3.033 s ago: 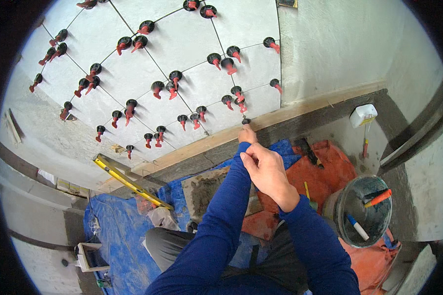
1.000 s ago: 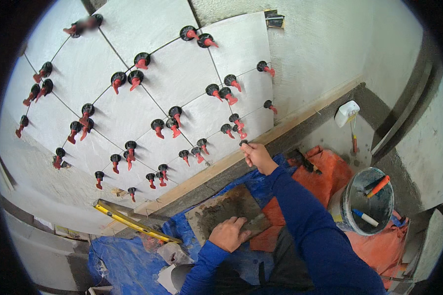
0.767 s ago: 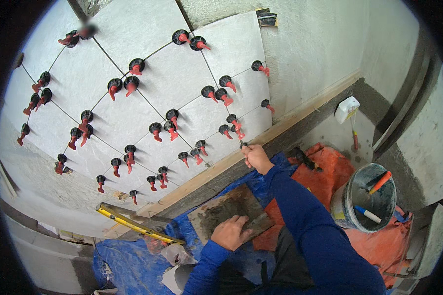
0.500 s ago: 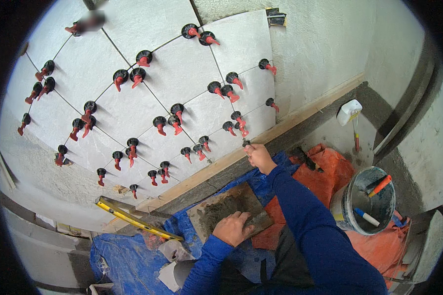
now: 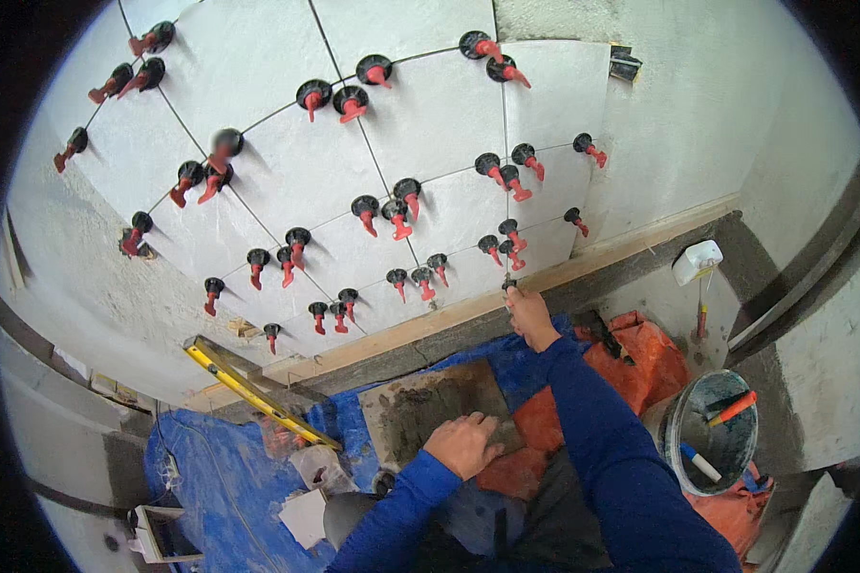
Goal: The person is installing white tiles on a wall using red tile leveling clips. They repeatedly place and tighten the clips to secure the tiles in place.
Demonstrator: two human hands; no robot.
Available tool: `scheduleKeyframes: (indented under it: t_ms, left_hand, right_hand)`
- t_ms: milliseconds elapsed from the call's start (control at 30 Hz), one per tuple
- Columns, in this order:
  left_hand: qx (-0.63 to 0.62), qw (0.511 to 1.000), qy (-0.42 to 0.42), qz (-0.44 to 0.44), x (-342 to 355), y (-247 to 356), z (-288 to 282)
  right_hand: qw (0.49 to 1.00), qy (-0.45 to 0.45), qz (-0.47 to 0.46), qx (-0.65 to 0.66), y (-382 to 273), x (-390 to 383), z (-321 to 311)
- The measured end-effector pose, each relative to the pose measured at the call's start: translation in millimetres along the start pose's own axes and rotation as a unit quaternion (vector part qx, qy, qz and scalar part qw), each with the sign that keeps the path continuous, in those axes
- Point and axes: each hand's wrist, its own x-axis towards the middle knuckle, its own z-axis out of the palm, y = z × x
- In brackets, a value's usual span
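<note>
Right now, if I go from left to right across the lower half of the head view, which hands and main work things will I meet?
Yellow level → left hand, on the stained board → right hand, its fingers at a small black knob → bucket.

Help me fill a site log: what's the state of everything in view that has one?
Person's right hand: pinching a small round black knob.
Grey rectangular board: darkly smeared.
Person's left hand: fingers loosely bent, over the board.
Black round knobs with red handles: set along joints of light wall tiles.
Long yellow spirit level: lying aslant.
Round grey bucket: open, two handled tools inside.
Blue plastic tarp: spread, wrinkled.
Orange sheet: crumpled.
</note>
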Motion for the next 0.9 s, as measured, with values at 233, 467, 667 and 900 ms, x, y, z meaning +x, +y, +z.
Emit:
scheduleKeyframes:
  t_ms: [233,467,667,900]
  left_hand:
    - [-0.007,1.0,-0.013,-0.005,0.0,4.7,-0.5]
    - [-0.015,1.0,0.0,-0.006,-2.0,4.5,-6.6]
    - [-0.024,1.0,0.004,0.0,1.6,9.5,-9.5]
    - [-0.003,1.0,0.017,-0.014,-7.2,3.6,-14.1]
  right_hand:
    - [0.997,-0.028,0.026,0.062,-8.2,-6.5,-0.5]
    - [0.987,-0.013,0.025,0.159,-1.4,-14.1,14.3]
    - [0.996,-0.072,-0.045,0.034,-0.8,-11.9,-9.8]
    - [0.998,0.0,-0.056,0.028,4.9,-14.4,11.0]
